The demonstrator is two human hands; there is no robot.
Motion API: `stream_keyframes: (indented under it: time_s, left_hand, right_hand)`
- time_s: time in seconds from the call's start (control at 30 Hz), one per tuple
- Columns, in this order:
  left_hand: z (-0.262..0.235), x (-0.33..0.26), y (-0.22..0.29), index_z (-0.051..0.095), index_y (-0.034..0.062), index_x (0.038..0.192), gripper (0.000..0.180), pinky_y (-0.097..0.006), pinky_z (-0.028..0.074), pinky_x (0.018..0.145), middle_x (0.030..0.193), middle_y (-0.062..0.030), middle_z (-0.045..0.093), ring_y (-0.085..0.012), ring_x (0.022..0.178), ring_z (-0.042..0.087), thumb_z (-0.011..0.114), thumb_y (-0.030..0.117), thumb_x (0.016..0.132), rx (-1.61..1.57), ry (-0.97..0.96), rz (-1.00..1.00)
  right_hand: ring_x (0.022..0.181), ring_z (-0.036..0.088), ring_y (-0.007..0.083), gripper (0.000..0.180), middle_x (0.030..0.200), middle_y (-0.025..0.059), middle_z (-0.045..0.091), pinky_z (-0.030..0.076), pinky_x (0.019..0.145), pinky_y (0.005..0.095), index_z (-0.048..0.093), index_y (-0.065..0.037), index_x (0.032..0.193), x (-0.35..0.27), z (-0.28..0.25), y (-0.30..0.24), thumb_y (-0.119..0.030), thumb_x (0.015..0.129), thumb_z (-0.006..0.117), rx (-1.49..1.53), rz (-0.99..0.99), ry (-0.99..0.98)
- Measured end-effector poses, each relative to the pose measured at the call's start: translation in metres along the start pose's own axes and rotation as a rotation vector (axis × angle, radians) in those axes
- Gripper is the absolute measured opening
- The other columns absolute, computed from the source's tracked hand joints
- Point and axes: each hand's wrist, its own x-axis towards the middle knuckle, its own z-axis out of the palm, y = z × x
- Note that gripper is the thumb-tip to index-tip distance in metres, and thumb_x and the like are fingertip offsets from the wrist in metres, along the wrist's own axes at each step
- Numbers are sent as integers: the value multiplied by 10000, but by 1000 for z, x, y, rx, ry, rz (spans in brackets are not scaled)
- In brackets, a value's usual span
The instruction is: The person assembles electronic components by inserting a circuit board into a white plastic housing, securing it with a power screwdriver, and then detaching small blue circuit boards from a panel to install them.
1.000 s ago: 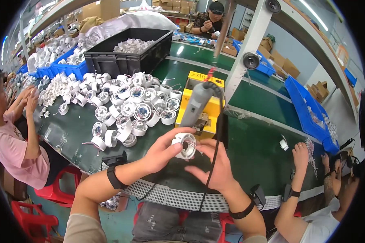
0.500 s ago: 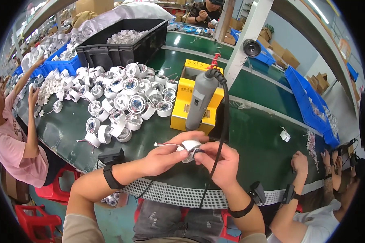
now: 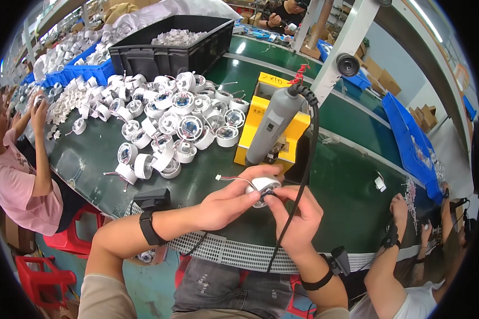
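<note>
My left hand [image 3: 231, 199] grips a small round white lamp housing [image 3: 262, 186] with a thin red and white wire [image 3: 230, 178] trailing off to its left. My right hand [image 3: 297, 211] pinches the same housing from the right, fingertips at its rim. Both hands hover above the green table [image 3: 330, 181] close to its front edge. A grey electric screwdriver [image 3: 271, 126] leans just behind the hands against a yellow box [image 3: 295, 130], and its black cable [image 3: 297, 202] hangs down across my right hand.
Several white round housings [image 3: 165, 119] lie heaped on the table's left. A black crate [image 3: 170, 50] and blue bins [image 3: 85, 69] stand behind them. A person in pink [image 3: 16, 175] sits at left, another person's hands [image 3: 399, 212] work at right. A blue tray [image 3: 410, 138] lies far right.
My hands have drawn the white housing nearer to me and lower, with the right fingers now pinching its rim. The view has tilted down a little.
</note>
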Motion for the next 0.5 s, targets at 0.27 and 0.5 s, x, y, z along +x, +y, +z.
stream_keyframes:
  time_s: [0.27,0.5]
  left_hand:
    - [0,2,6,292,19,1476,522,-341,341,1091,1371,-96,471,-189,1281,447,471,233,1035,395,63,-27]
    - [-17,7,-2,497,-1,1271,325,-283,611,722,1153,-98,597,-133,947,638,578,63,962,421,253,-113]
  right_hand:
    - [875,654,161,264,1032,108,626,540,752,270,552,37,1101,-6,7,6,26,871,682,473,402,-3]
    - [946,650,180,424,1058,120,611,533,839,294,502,46,1254,12,8,23,-1,874,683,132,262,-67]
